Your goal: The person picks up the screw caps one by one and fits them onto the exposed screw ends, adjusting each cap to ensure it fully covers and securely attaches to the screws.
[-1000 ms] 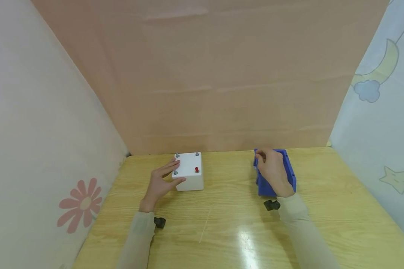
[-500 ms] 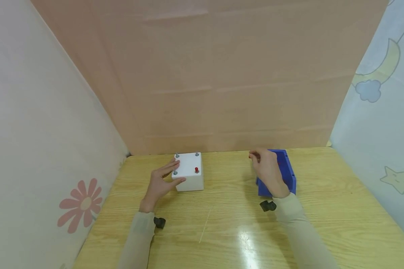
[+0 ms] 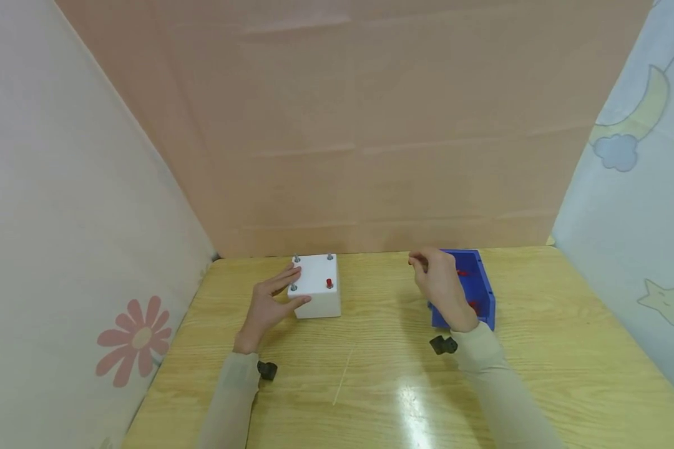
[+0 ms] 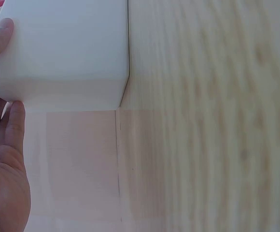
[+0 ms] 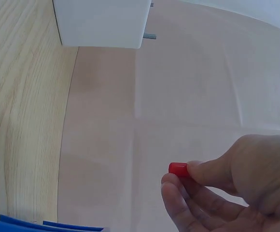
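Observation:
A white box (image 3: 314,304) stands on the table, with an upright metal screw near each top corner. One red cap (image 3: 329,283) covers the screw at its front right corner. My left hand (image 3: 266,308) holds the box at its left front, thumb on the front face and fingers over the left edge. My right hand (image 3: 440,284) pinches another red cap (image 5: 178,169) between thumb and fingertips, held in the air at the left edge of the blue bin (image 3: 485,293). Red pieces (image 3: 473,305) lie inside that bin, partly hidden by the hand.
The wooden table (image 3: 371,374) ends at an upright brown sheet (image 3: 371,156) behind the box and bin. Pale patterned panels close in the left and right sides. A small black camera mount sits on each wrist.
My right hand has moved left, from over the blue bin to beside its left edge, bringing the red cap out and uncovering red pieces inside. The left hand stays on the white box.

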Action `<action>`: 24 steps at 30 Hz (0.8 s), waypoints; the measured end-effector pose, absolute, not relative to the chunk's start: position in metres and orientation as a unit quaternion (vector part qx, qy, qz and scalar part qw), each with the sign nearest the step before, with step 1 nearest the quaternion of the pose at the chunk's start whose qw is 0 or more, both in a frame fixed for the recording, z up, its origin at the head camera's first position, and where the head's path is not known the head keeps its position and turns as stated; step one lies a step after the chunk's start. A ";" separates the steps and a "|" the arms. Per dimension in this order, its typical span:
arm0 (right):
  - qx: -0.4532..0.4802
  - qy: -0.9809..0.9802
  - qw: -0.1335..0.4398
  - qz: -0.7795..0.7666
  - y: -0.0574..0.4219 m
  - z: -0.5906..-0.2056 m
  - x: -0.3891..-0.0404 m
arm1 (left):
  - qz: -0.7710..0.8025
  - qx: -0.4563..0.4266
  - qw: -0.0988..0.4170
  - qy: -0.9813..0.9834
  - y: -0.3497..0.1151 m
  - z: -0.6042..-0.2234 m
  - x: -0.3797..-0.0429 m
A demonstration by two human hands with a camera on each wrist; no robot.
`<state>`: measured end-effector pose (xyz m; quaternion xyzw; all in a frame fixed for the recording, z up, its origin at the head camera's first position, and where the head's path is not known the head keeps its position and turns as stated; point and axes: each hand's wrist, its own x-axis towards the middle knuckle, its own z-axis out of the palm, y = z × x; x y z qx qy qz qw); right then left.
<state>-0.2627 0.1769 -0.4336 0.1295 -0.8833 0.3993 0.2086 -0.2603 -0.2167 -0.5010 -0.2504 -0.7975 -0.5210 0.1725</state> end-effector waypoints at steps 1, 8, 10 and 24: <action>0.130 -0.883 0.208 0.400 0.176 -0.433 -0.262 | -0.522 -0.249 0.172 -0.798 -0.217 -0.501 -0.260; 0.138 -0.884 0.218 0.390 0.171 -0.433 -0.261 | -0.527 -0.253 0.170 -0.793 -0.218 -0.501 -0.261; 0.141 -0.884 0.222 0.387 0.169 -0.433 -0.261 | -0.527 -0.255 0.171 -0.792 -0.218 -0.502 -0.261; 0.170 -0.876 0.241 0.383 0.155 -0.428 -0.263 | -0.525 -0.260 0.176 -0.791 -0.217 -0.502 -0.260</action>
